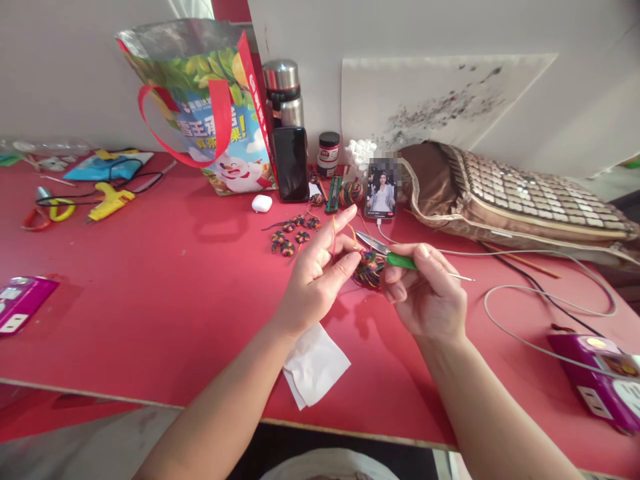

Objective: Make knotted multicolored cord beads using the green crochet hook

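Note:
My left hand (323,277) pinches a small piece of multicoloured yarn work between thumb and fingers. Its index finger is raised, with a strand of yarn (334,237) running over it. In my right hand (433,293) is a green-handled crochet hook (401,261), and a thin metal end sticks out to the right past the fingers. The hook's other tip is hidden near the left fingertips. A bundle of dark multicoloured yarn (369,272) lies between the hands. Scissor blades (371,243) show just behind, their handles hidden. Several small crocheted flowers (287,248) lie beyond my left hand.
A folded tissue (317,367) lies under my forearms. At the back stand a shopping bag (225,127), a flask (283,87), a black phone (291,163) and a lit phone (381,190) with a cable. A cushion (530,193) is right; a yellow glue gun (110,201) left.

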A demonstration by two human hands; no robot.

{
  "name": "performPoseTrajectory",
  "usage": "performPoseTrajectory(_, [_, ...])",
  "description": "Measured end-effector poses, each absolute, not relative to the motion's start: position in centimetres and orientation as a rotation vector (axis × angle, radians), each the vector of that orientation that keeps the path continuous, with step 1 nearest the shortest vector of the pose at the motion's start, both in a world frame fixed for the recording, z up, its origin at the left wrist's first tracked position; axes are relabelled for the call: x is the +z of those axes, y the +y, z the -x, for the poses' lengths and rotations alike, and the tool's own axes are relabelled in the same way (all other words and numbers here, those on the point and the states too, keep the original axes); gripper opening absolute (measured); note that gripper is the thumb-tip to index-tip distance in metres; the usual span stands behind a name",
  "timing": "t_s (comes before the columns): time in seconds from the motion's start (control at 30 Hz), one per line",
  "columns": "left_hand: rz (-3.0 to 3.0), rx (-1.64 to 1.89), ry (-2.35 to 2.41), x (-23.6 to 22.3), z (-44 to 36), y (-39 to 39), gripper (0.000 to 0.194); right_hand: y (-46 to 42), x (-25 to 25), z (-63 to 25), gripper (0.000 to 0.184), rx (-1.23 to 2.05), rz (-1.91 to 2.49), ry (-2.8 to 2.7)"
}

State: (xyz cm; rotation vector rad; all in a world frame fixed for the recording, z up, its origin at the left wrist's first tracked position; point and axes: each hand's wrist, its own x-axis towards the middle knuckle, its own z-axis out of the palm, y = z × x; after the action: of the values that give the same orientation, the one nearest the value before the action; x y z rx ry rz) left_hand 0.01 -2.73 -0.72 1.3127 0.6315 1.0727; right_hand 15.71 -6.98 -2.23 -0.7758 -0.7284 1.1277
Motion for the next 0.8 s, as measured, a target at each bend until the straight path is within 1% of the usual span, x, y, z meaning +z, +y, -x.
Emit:
performPoseTrajectory(0.13, [-1.362,1.091,0.650,-0.5,-0.1,-2.8,0.055,-7.1,-2.2,-15.6,0.018,1.135,0.769,-0.738])
performPoseTrajectory(0.43, [-1.388,1.196,0.665,-0.6,-0.2,-2.8,0.046,-8.0,-2.4,-15.7,0.019,1.153,0.754,-0.886])
performPoseTrajectory(0.5, [-1.382,1.202,0.667,-0.5,-0.1,-2.7,0.038,-8.0,-2.4,-15.7,0.019,1.149,0.758,-0.897])
performPoseTrajectory(0.6, [-1.348,1.144,0.670,-0.6,-0.1,-2.5,0.016,-7.8,-2.4,-15.5,0.018,1.108,0.764,-0.857])
performPoseTrajectory(0.63, [-1.310,1.111,0.659,-0.7,0.0,-2.4,0.012,-7.7,-2.4,-15.4,0.017,1.099,0.757,-0.841])
performPoseTrajectory(0.8, [-1.102,1.033,0.626,-1.3,0.0,-2.0,0.018,-7.2,-2.5,-15.3,0.018,1.120,0.741,-0.823])
